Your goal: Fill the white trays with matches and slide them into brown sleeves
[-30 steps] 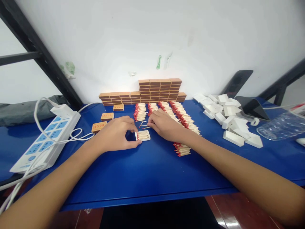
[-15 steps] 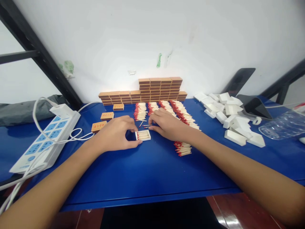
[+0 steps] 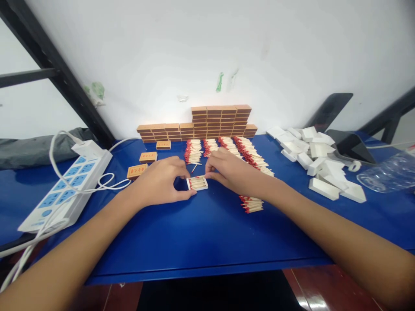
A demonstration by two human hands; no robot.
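Observation:
A small white tray (image 3: 202, 186) with several red-tipped matches in it lies on the blue table. My left hand (image 3: 164, 180) grips its left end between thumb and fingers. Thumb and index finger of my right hand (image 3: 228, 172) are pinched at the tray's upper right edge, on a match (image 3: 200, 176) over the tray. Just behind the tray, a couple of loose matches (image 3: 195, 167) lie near rows of piled matches (image 3: 193, 151). More matches (image 3: 252, 204) lie below my right forearm, which hides part of that row.
Stacked matchboxes (image 3: 220, 123) line the wall. Three single matchboxes (image 3: 148, 157) lie left, beyond them a power strip (image 3: 66, 185) with white cables. At right are a heap of white trays (image 3: 324, 188), a dark phone-like object (image 3: 348, 147) and a clear plastic bottle (image 3: 385, 175).
My right hand has moved slightly toward the tray, bringing a match from behind it to over its far edge. The whole view has shifted slightly.

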